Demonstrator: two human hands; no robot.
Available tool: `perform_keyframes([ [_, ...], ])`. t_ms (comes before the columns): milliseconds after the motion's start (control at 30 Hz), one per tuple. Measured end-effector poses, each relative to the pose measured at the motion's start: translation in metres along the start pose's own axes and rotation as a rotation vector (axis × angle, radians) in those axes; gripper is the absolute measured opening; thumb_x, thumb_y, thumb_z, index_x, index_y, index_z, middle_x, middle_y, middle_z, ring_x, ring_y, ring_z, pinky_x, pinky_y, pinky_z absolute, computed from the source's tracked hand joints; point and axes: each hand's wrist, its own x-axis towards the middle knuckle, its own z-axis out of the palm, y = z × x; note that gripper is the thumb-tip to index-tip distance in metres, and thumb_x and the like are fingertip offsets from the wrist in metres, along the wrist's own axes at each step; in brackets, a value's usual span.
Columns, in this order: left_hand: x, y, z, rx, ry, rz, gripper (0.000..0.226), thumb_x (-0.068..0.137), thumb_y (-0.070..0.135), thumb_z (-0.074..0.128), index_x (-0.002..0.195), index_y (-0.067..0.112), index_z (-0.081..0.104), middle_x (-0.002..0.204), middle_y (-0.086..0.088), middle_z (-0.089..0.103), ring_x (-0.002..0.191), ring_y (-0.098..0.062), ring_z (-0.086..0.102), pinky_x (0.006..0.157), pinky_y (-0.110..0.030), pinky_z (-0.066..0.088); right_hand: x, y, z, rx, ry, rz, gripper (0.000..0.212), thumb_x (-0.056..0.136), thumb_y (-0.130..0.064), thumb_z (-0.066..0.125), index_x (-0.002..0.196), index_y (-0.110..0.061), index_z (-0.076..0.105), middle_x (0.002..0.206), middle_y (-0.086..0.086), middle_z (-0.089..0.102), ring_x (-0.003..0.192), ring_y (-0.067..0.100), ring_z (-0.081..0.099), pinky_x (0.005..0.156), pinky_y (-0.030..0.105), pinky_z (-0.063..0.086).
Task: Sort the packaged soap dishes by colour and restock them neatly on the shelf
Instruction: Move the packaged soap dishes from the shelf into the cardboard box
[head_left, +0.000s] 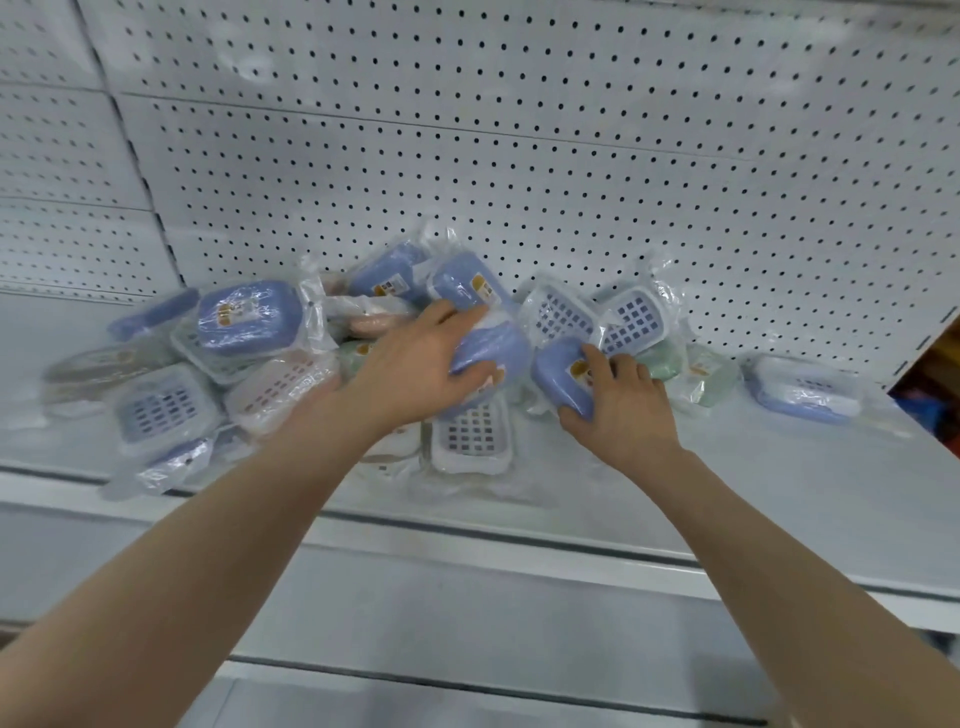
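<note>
A jumbled heap of plastic-wrapped soap dishes lies on the white shelf (727, 467), mostly blue, with a pink one (371, 322) and green ones (662, 364) mixed in. My left hand (415, 364) lies on the middle of the heap, thumb and fingers round a blue dish (498, 348). My right hand (618, 400) grips another blue dish (558, 371) just right of it, thumb under its near end. One blue dish (802, 387) lies apart at the far right. Several dishes show their white grid side.
A white pegboard back wall (519, 156) rises behind the heap. The shelf's front lip (519, 535) runs across below my wrists, with a lower white shelf (467, 649) beneath. At the right edge the shelving ends at a dark opening (935, 374).
</note>
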Motion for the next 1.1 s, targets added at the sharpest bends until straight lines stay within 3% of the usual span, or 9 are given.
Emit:
perform_keyframes([
  [67, 0.002, 0.004, -0.003, -0.089, -0.073, -0.085, 0.063, 0.084, 0.061, 0.041, 0.136, 0.026, 0.051, 0.118, -0.005, 0.058, 0.101, -0.027, 0.057, 0.087, -0.041, 0.048, -0.003, 0.004, -0.001, -0.015, 0.021, -0.027, 0.068, 0.068, -0.042, 0.073, 0.126, -0.011, 0.056, 0.092, 0.016, 0.059, 0.081, 0.037, 0.058, 0.07, 0.043, 0.047],
  [133, 0.003, 0.004, -0.001, -0.126, -0.151, -0.182, 0.051, 0.092, 0.051, 0.044, 0.128, 0.017, 0.057, 0.111, -0.008, 0.061, 0.101, -0.027, 0.056, 0.089, -0.04, 0.046, -0.007, 0.007, 0.0, -0.037, 0.021, -0.049, 0.064, 0.067, -0.042, 0.073, 0.121, -0.011, 0.059, 0.09, 0.016, 0.059, 0.079, 0.037, 0.059, 0.069, 0.041, 0.045],
  [267, 0.003, 0.003, 0.011, 0.218, -0.087, -0.207, 0.038, 0.101, 0.032, 0.04, 0.134, 0.013, 0.048, 0.121, -0.012, 0.059, 0.109, -0.032, 0.056, 0.082, -0.04, 0.046, -0.011, 0.008, 0.003, -0.022, 0.031, -0.047, 0.064, 0.064, -0.042, 0.076, 0.118, -0.01, 0.06, 0.088, 0.017, 0.059, 0.075, 0.037, 0.059, 0.067, 0.041, 0.046],
  [333, 0.0, 0.007, 0.019, 0.382, -0.047, -0.217, 0.049, 0.098, 0.041, 0.044, 0.14, 0.016, 0.041, 0.131, -0.009, 0.053, 0.112, -0.033, 0.054, 0.078, -0.041, 0.046, -0.01, 0.007, 0.004, -0.016, 0.033, -0.045, 0.065, 0.064, -0.041, 0.077, 0.118, -0.009, 0.06, 0.087, 0.017, 0.059, 0.074, 0.037, 0.059, 0.067, 0.042, 0.046],
  [400, -0.007, 0.01, 0.027, 0.429, -0.034, -0.227, 0.077, 0.084, 0.061, 0.056, 0.142, 0.015, 0.036, 0.134, -0.007, 0.049, 0.114, -0.034, 0.052, 0.078, -0.043, 0.046, -0.01, 0.007, 0.005, -0.018, 0.039, -0.051, 0.065, 0.063, -0.041, 0.077, 0.116, -0.009, 0.061, 0.086, 0.017, 0.059, 0.073, 0.036, 0.058, 0.066, 0.041, 0.046],
  [467, -0.012, 0.011, 0.032, 0.464, -0.067, -0.227, 0.099, 0.069, 0.067, 0.067, 0.144, 0.014, 0.029, 0.136, -0.006, 0.043, 0.119, -0.032, 0.048, 0.084, -0.044, 0.045, -0.009, 0.007, 0.006, -0.02, 0.049, -0.057, 0.065, 0.061, -0.04, 0.078, 0.116, -0.008, 0.061, 0.086, 0.018, 0.059, 0.073, 0.036, 0.058, 0.065, 0.041, 0.046],
  [667, -0.025, 0.011, 0.02, 0.345, 0.048, -0.246, 0.086, 0.066, 0.044, 0.072, 0.139, 0.011, 0.039, 0.129, -0.01, 0.05, 0.114, -0.035, 0.05, 0.088, -0.046, 0.046, -0.01, 0.003, -0.01, -0.012, 0.087, -0.068, 0.063, 0.064, -0.037, 0.076, 0.117, -0.006, 0.061, 0.088, 0.02, 0.059, 0.075, 0.038, 0.058, 0.067, 0.043, 0.045],
  [867, -0.074, 0.003, -0.019, 0.292, 0.213, -0.218, 0.09, 0.062, 0.049, 0.077, 0.135, 0.007, 0.046, 0.122, -0.013, 0.056, 0.105, -0.037, 0.055, 0.078, -0.046, 0.049, -0.018, -0.03, -0.045, 0.0, 0.156, -0.079, 0.063, 0.071, -0.043, 0.067, 0.123, -0.009, 0.058, 0.097, 0.02, 0.06, 0.084, 0.04, 0.059, 0.07, 0.044, 0.045],
  [1100, -0.197, -0.038, -0.079, 0.227, 0.244, -0.302, 0.092, 0.067, 0.054, 0.076, 0.14, 0.009, 0.042, 0.125, -0.009, 0.055, 0.108, -0.033, 0.054, 0.082, -0.041, 0.048, -0.06, -0.144, -0.07, 0.071, 0.252, -0.208, 0.064, 0.071, -0.05, 0.056, 0.122, -0.012, 0.059, 0.1, 0.017, 0.06, 0.084, 0.037, 0.058, 0.07, 0.041, 0.044],
])
